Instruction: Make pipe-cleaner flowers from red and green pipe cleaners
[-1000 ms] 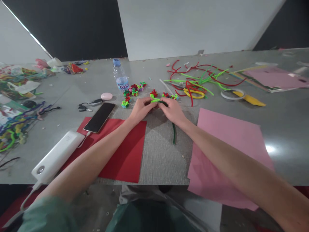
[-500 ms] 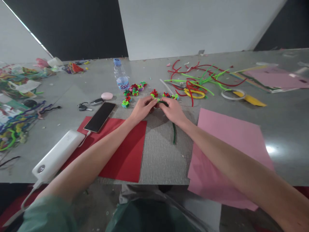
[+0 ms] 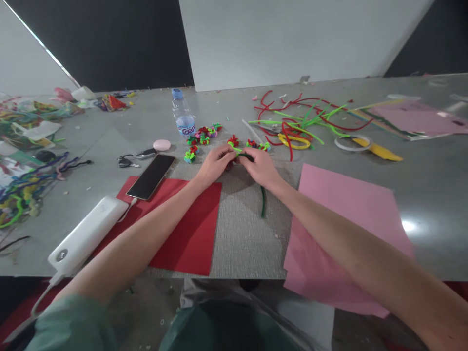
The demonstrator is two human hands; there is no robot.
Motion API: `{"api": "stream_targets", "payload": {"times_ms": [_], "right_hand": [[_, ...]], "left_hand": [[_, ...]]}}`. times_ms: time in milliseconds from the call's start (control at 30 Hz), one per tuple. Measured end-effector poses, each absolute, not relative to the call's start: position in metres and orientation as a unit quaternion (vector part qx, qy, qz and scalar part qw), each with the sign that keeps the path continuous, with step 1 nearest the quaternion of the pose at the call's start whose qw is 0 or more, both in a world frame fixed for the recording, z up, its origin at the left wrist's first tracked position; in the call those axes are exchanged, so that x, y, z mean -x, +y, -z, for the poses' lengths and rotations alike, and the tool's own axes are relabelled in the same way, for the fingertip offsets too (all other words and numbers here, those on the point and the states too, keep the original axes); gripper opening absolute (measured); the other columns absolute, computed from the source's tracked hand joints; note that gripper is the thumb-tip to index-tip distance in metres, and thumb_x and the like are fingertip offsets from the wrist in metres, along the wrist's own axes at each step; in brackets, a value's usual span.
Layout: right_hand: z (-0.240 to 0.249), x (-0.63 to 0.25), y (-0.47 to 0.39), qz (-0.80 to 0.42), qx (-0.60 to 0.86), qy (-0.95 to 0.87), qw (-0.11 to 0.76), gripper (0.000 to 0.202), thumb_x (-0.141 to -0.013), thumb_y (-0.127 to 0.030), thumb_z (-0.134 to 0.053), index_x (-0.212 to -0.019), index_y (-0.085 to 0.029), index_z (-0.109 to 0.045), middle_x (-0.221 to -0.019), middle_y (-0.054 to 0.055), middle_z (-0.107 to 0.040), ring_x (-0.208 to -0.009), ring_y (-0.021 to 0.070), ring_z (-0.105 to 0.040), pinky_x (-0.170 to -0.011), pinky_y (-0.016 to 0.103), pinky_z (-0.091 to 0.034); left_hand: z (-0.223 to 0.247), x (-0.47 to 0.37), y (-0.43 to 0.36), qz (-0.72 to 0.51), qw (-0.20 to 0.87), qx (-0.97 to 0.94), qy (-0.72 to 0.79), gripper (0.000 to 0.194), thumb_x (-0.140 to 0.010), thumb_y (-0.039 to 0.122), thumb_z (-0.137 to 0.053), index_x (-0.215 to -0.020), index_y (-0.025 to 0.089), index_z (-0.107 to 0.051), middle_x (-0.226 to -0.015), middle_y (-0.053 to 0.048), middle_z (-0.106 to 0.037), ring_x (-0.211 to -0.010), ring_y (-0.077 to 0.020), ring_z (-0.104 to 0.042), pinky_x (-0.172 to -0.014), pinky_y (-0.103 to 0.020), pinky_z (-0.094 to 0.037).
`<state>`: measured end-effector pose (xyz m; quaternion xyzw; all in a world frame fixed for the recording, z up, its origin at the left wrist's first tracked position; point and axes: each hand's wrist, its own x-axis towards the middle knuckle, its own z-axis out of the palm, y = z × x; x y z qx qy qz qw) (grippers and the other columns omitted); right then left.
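Note:
My left hand (image 3: 215, 165) and my right hand (image 3: 260, 166) meet at the middle of the table, fingertips pinched together. Between them is a bright green pipe cleaner piece (image 3: 234, 148). A dark green pipe cleaner (image 3: 263, 202) passes by my right fingers, and its free end hangs below that hand. Something red shows partly under the fingertips. Just beyond the hands lie small red, green and blue pipe cleaner flowers (image 3: 233, 140), with more of these flowers (image 3: 204, 136) to the left.
A water bottle (image 3: 184, 114) stands behind the flowers. Left are a phone (image 3: 151, 176), a power bank (image 3: 87, 234) and red paper (image 3: 186, 234). To the right are pink paper (image 3: 347, 204), loose red and green pipe cleaners (image 3: 310, 122), yellow-handled scissors (image 3: 295, 142) and a tape roll (image 3: 353, 143).
Both hands stay nearly in place, with only a slight shift of the fingers around the green pieces. The other objects look unchanged.

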<state>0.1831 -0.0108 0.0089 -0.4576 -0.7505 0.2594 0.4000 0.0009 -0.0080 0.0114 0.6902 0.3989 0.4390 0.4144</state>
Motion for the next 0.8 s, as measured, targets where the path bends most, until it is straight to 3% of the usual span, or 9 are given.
{"api": "stream_targets", "payload": {"times_ms": [367,800], "right_hand": [[-0.011,-0.181,-0.012,-0.255,0.459,-0.751,0.401,0.019,-0.089,-0.034,-0.056,-0.073,-0.025,-0.05,-0.078,0.003,-0.064,-0.078,0.0216,-0.058,-0.076,0.035,-0.036],[-0.009,-0.182,-0.012,-0.245,0.468,-0.75,0.399,0.012,-0.09,-0.029,-0.057,-0.078,-0.025,-0.056,-0.078,0.002,-0.065,-0.081,0.0235,-0.06,-0.077,0.035,-0.039]], "left_hand": [[-0.007,-0.001,-0.003,-0.446,0.425,-0.679,0.399,0.013,-0.094,0.015,-0.057,-0.083,0.02,-0.054,-0.074,0.002,-0.055,-0.068,-0.012,-0.054,-0.064,-0.026,-0.044],[-0.001,-0.001,-0.001,-0.455,0.454,-0.669,0.374,0.009,-0.094,0.014,-0.06,-0.1,0.021,-0.058,-0.085,0.0,-0.063,-0.071,-0.0115,-0.055,-0.063,-0.025,-0.045]]}}
